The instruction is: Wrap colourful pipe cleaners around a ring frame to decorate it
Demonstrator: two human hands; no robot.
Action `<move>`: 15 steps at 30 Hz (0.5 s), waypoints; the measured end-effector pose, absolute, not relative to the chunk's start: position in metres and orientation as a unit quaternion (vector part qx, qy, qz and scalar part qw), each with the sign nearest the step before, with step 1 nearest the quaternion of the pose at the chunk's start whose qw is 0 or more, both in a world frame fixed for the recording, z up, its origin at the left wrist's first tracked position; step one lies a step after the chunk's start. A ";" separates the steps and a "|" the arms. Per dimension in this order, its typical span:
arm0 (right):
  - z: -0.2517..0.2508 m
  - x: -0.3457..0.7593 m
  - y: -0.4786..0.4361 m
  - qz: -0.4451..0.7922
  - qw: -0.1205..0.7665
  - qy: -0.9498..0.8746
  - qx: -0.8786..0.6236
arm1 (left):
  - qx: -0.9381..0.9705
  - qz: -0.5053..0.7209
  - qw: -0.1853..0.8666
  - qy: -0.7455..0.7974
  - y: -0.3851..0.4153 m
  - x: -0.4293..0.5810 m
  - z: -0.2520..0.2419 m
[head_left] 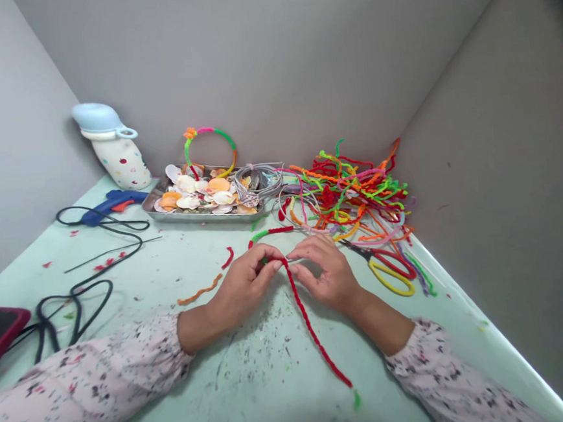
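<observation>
My left hand (pixel 243 279) is closed in a pinch, thumb against forefinger, on a red pipe cleaner (pixel 315 328) where it meets a wire hoop. From the fingertips the pipe cleaner hangs down toward me and ends in a green tip. My right hand (pixel 328 272) has its thumb and forefinger at the same bend, closed about the pipe cleaner; the exact contact is partly hidden. Behind the hands shows part of the hoop (pixel 260 237), wrapped in green and red. Short red (pixel 227 258) and orange (pixel 200 290) pipe cleaner pieces lie beside my left hand.
A metal tray (pixel 204 218) holds seashells, with a colourful hoop (pixel 233 143) upright in it. Tangled pipe cleaners (pixel 352 186) and scissors (pixel 388 274) lie right. At left are a bottle (pixel 119 162), a blue glue gun (pixel 110 205), black cord (pixel 77 305) and a red-edged device (pixel 1 330).
</observation>
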State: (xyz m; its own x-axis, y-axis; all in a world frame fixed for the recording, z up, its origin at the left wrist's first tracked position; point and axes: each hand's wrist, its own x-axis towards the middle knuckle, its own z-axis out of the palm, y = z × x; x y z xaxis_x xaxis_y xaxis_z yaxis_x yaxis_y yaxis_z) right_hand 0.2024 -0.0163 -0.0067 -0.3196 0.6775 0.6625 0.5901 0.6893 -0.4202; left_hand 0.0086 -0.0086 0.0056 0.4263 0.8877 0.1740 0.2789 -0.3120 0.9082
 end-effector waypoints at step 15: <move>-0.008 0.202 -0.015 -0.012 0.412 -0.830 -0.376 | 0.724 0.351 0.437 0.401 -0.011 0.009 0.007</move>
